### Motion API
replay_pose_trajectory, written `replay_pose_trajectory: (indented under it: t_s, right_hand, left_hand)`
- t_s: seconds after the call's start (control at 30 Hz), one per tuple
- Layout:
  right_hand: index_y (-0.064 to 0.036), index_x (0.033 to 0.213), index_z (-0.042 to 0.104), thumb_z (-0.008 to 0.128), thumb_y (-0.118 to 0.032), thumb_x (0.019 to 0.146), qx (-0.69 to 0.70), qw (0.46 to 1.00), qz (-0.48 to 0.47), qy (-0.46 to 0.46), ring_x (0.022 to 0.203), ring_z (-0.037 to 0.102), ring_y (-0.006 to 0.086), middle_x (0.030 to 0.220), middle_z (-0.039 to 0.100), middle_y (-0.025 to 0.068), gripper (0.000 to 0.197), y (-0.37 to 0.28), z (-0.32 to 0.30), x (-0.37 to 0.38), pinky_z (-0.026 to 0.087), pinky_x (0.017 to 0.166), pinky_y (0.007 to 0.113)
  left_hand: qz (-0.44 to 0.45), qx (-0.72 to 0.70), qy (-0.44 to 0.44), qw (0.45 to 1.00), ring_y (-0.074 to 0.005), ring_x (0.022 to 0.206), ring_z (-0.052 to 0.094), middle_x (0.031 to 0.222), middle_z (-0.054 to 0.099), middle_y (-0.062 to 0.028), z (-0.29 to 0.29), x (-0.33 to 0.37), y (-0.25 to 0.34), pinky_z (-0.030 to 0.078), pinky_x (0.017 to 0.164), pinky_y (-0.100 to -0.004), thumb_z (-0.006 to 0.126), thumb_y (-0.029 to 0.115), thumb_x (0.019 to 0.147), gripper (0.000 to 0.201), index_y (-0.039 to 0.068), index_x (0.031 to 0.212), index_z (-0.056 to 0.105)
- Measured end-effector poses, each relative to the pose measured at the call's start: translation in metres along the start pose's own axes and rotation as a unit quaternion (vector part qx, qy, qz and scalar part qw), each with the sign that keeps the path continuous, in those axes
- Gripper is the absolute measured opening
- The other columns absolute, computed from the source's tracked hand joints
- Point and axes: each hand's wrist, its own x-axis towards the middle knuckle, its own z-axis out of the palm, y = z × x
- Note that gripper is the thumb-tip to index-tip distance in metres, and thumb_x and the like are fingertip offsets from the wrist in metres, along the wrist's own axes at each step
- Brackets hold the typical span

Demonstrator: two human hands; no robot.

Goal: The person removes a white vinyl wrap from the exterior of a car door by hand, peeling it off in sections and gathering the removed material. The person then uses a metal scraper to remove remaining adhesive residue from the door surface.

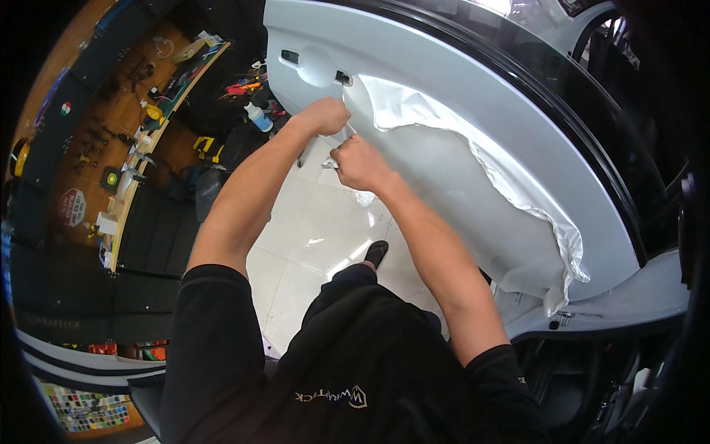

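A pale grey-blue car door (451,63) stands open in front of me. Over its lower part spreads a film (399,107) with a crumpled, shiny white edge that curves down to the lower right. My left hand (325,117) is closed in a fist at the door's left edge, just below the dark handle opening. Close to it and a little lower, my right hand (362,163) is closed too. A strip of the film runs taut between both hands, and a loose bit sticks out past the right fist. The fingertips are partly hidden.
On the left stands a workbench (170,111) with tools along its wooden edge. Near the door are a white-and-blue bottle (259,118) and a yellow tool (208,149). Light tiles (296,214) cover the floor. At the lower right the car's dark interior (577,377) shows.
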Motion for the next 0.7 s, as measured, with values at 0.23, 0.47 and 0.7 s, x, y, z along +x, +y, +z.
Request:
replay_pose_trajectory:
  t_s: [0.23, 0.47, 0.7]
  right_hand:
    - [-0.0003, 0.077, 0.068, 0.058, -0.006, 0.071, -0.024, 0.998, -0.038, -0.031, 0.082, 0.063, 0.0337, 0.076, 0.067, 0.0167, 0.013, -0.007, -0.007, -0.017, 0.046, 0.09, 0.041]
    - [-0.0023, 0.074, 0.069, 0.058, -0.006, 0.069, -0.031, 0.998, -0.055, -0.009, 0.081, 0.065, 0.0342, 0.075, 0.068, 0.018, 0.013, -0.003, -0.015, -0.026, 0.047, 0.089, 0.043]
    - [-0.0016, 0.079, 0.071, 0.058, -0.005, 0.069, 0.008, 0.998, -0.058, -0.011, 0.085, 0.065, 0.0349, 0.078, 0.069, 0.0181, 0.017, -0.017, -0.027, -0.022, 0.047, 0.089, 0.045]
  left_hand:
    - [0.016, -0.019, 0.038, 0.999, -0.0441, 0.083, 0.067, 0.087, 0.068, -0.0254, 0.007, -0.024, 0.02, 0.052, 0.075, -0.0536, 0.054, 0.01, 0.083, 0.021, -0.002, 0.08, 0.07]
    - [-0.027, -0.103, 0.014, 0.994, -0.0446, 0.084, 0.066, 0.083, 0.064, -0.0278, -0.004, -0.031, 0.04, 0.052, 0.074, -0.0524, 0.049, 0.014, 0.09, 0.028, -0.006, 0.081, 0.065]
    - [-0.027, -0.137, 0.106, 0.985, -0.048, 0.083, 0.065, 0.088, 0.065, -0.0322, 0.016, -0.045, 0.038, 0.052, 0.078, -0.0544, 0.048, 0.019, 0.094, 0.037, -0.011, 0.081, 0.064]
